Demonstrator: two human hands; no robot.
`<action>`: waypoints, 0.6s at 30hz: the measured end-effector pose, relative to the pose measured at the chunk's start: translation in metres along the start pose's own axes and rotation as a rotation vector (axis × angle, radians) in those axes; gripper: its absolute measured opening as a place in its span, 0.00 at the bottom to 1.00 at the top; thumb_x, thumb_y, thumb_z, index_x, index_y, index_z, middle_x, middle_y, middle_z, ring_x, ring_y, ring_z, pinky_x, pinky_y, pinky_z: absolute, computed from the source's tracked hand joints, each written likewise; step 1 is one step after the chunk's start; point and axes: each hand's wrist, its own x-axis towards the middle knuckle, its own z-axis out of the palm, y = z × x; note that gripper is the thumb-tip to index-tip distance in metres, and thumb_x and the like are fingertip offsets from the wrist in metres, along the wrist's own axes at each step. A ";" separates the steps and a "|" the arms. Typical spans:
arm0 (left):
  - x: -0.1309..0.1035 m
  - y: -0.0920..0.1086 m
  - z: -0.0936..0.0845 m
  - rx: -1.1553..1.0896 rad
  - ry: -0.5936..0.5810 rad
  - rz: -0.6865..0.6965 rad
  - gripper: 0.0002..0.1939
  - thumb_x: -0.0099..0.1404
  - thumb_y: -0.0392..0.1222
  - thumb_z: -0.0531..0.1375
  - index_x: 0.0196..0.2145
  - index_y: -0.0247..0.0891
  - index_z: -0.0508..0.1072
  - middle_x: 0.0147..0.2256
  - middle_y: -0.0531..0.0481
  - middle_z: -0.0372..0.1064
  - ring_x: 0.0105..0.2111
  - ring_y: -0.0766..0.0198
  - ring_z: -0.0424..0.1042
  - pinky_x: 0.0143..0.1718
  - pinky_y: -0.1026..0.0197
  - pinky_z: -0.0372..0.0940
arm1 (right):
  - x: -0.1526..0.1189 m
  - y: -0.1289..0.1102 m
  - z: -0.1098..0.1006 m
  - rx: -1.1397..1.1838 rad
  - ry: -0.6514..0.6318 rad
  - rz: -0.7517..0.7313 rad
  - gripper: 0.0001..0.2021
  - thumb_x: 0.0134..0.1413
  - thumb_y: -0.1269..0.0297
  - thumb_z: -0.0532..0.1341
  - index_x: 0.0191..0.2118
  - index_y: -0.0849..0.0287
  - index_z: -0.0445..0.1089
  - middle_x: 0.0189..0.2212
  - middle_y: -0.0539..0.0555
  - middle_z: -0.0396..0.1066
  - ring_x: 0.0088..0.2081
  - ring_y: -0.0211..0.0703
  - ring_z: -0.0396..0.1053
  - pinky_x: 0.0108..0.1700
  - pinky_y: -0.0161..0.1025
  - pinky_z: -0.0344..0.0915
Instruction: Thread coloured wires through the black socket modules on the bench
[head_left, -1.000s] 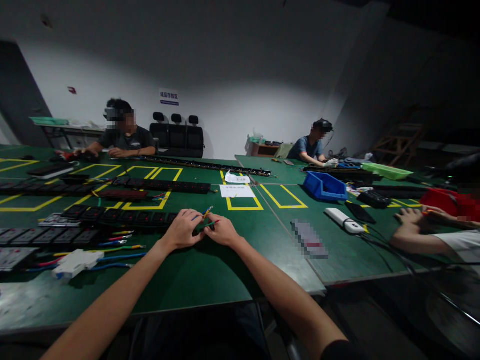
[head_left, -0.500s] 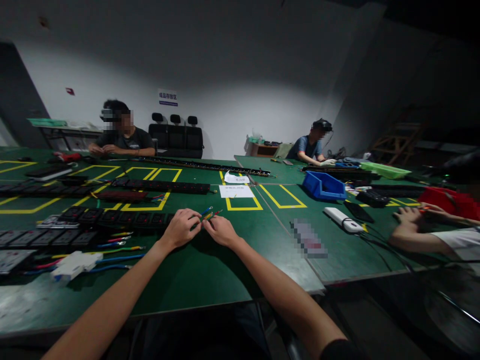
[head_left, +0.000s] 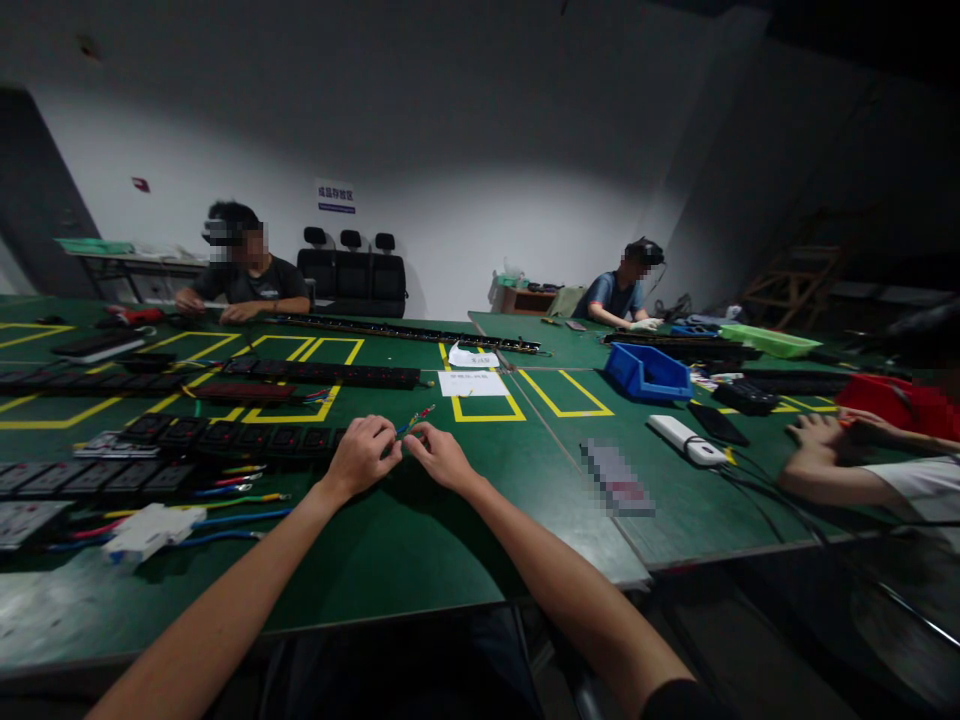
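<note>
Two bare hands of yours are meeting just over the green table (head_left: 525, 470), your left hand (head_left: 365, 455) and your right hand (head_left: 441, 455) facing each other with a narrow gap between them. A small bunch of coloured wires (head_left: 417, 420), showing blue, green, yellow and red, is jutting out by your fingertips, pointing away from you and to the right. Your left fingers are curving in beside the near end of the bunch, while your right thumb and forefinger are lying right up against it. Your knuckles are hiding the contact, so I cannot tell which hand is gripping the wires, or whether both are.

Beside your left hand, a black socket strip (head_left: 232, 437) is running off to the left, its near end disappearing behind your knuckles. Closer to you on that side, a white block (head_left: 154, 532) is lying among blue leads (head_left: 240, 515). Beyond your hands, a white paper (head_left: 472, 384) is lying partly over a yellow outline, and a blue bin (head_left: 649, 373) is standing farther to the right. Across the table, two people are sitting at work; at the right edge, another person's hands (head_left: 817, 432) are resting near a red bin (head_left: 877, 400).
</note>
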 end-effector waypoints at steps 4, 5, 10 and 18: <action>-0.001 -0.004 -0.001 0.047 0.029 -0.058 0.11 0.71 0.47 0.61 0.37 0.35 0.73 0.40 0.48 0.72 0.42 0.59 0.72 0.47 0.50 0.69 | 0.001 0.004 0.000 0.068 0.034 0.035 0.15 0.69 0.51 0.56 0.42 0.56 0.74 0.30 0.51 0.75 0.31 0.41 0.70 0.34 0.35 0.58; -0.002 -0.005 -0.001 0.058 0.036 -0.077 0.11 0.71 0.47 0.61 0.37 0.35 0.73 0.40 0.48 0.72 0.42 0.59 0.72 0.47 0.50 0.69 | 0.002 0.006 0.001 0.091 0.042 0.046 0.15 0.69 0.52 0.56 0.40 0.56 0.74 0.29 0.52 0.74 0.31 0.41 0.69 0.34 0.35 0.58; -0.002 -0.006 0.000 0.091 0.037 -0.179 0.11 0.72 0.47 0.61 0.39 0.35 0.73 0.41 0.48 0.72 0.43 0.58 0.73 0.48 0.50 0.70 | 0.008 0.017 0.008 0.284 0.059 0.123 0.16 0.67 0.51 0.56 0.34 0.57 0.71 0.26 0.50 0.72 0.26 0.38 0.68 0.30 0.33 0.61; 0.003 -0.005 0.009 0.080 -0.056 -0.330 0.12 0.73 0.48 0.61 0.45 0.36 0.74 0.44 0.46 0.73 0.43 0.59 0.74 0.47 0.50 0.71 | 0.015 0.022 0.014 0.689 -0.025 0.266 0.19 0.58 0.47 0.63 0.44 0.59 0.70 0.30 0.51 0.75 0.22 0.34 0.69 0.26 0.33 0.68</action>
